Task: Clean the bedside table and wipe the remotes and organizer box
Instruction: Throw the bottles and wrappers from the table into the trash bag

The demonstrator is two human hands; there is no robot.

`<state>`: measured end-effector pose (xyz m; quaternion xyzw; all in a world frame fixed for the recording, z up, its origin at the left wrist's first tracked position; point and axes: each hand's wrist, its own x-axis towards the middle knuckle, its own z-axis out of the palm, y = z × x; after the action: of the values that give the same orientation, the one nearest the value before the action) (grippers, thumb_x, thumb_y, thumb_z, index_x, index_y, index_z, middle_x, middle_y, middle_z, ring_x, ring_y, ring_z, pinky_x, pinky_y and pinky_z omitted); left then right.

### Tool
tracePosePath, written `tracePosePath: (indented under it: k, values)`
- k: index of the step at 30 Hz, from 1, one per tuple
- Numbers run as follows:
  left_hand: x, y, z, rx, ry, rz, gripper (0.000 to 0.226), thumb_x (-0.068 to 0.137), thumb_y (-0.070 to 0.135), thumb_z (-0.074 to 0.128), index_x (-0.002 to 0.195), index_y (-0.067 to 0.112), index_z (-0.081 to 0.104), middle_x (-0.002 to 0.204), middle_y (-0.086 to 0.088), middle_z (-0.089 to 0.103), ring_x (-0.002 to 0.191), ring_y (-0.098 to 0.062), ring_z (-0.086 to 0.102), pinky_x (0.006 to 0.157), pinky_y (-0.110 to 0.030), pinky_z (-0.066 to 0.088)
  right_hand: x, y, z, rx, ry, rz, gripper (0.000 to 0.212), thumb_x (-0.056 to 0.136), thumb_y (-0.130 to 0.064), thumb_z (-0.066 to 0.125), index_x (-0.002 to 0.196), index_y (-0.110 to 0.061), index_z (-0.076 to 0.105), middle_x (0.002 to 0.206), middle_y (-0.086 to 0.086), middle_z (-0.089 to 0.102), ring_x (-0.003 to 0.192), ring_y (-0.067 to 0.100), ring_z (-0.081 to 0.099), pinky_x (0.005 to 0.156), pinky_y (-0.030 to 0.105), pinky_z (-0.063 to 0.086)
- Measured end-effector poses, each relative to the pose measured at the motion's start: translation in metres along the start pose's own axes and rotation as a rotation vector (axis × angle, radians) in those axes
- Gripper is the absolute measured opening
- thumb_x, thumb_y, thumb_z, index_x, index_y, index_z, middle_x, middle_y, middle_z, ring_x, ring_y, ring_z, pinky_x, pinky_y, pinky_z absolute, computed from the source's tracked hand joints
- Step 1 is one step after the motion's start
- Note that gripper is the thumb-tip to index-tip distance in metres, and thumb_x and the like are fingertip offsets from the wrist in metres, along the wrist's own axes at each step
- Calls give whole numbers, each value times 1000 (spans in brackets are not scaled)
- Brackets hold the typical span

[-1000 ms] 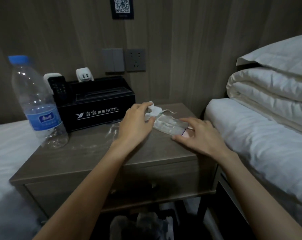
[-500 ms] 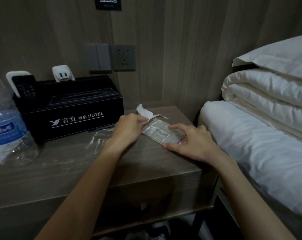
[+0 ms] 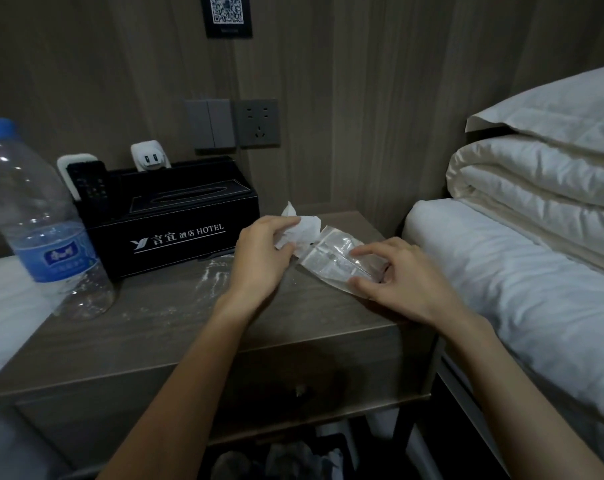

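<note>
Now, at your right, a white-sheeted bed [image 3: 518,282] carries a folded duvet [image 3: 536,181] with a pillow [image 3: 563,109] on top. Between it and a second white bed [image 3: 2,296] at your left stands the wood-grain surface [image 3: 224,330] against a panelled wall. Pale streaks [image 3: 210,275] mark its top in front of the box.

The black organizer box [image 3: 176,237] sits at the back of the surface. Its long axis runs left to right along the wall, its hotel lettering faces you and its tissue slot is on top. In its left-end compartment two remotes stand upright, a black one [image 3: 89,185] with its buttons toward you and a white one [image 3: 68,161] behind. A white adapter [image 3: 150,159] rises at the box's back edge. A clear bottle [image 3: 41,223] with a blue cap stands upright just left of the box.

Over the surface's right half, your right hand [image 3: 397,282] holds a clear plastic packet [image 3: 335,258], fingers [image 3: 366,251] and thumb clamped on its near end. The packet's long axis slants from far left to near right. At its far-left end your left hand [image 3: 259,258] pinches a crumpled white wipe [image 3: 300,228], fingers [image 3: 286,223] closed on it.

A switch [image 3: 210,123], a socket [image 3: 259,123] and a QR sign [image 3: 228,13] hang on the wall.
</note>
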<state>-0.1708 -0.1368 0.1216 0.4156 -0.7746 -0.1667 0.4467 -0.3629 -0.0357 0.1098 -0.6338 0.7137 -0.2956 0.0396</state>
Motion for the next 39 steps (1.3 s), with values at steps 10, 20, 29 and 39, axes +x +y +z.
tracePosePath:
  k: [10,20,29,39]
  values:
    - [-49,21,-49,-185,136,42,31,87,6,66,113,23,70,109,10,67,93,2,61,76,-4,43,-42,-21,-7,7,80,-139,41,80,-56,57,120,-48,60,117,-16,59,106,11,58,85,41,52]
    - [-118,18,-99,-275,144,-16,29,84,9,71,107,27,70,105,9,70,88,1,65,75,-7,46,-89,-46,-4,-7,62,-344,34,83,-47,65,116,-42,65,111,-15,64,102,10,60,87,39,52]
    - [-181,2,-124,-233,91,-18,28,82,5,72,97,28,72,99,11,71,78,3,64,66,-6,45,-130,-59,21,51,-41,-484,32,83,-43,67,115,-35,68,103,-12,64,95,9,57,87,27,47]
    - [-234,-36,-95,-146,-160,-76,22,75,21,75,95,28,75,85,17,73,77,1,68,70,-15,52,-162,-51,63,4,-250,-493,30,83,-34,70,113,-30,69,101,-4,65,91,14,55,83,24,43]
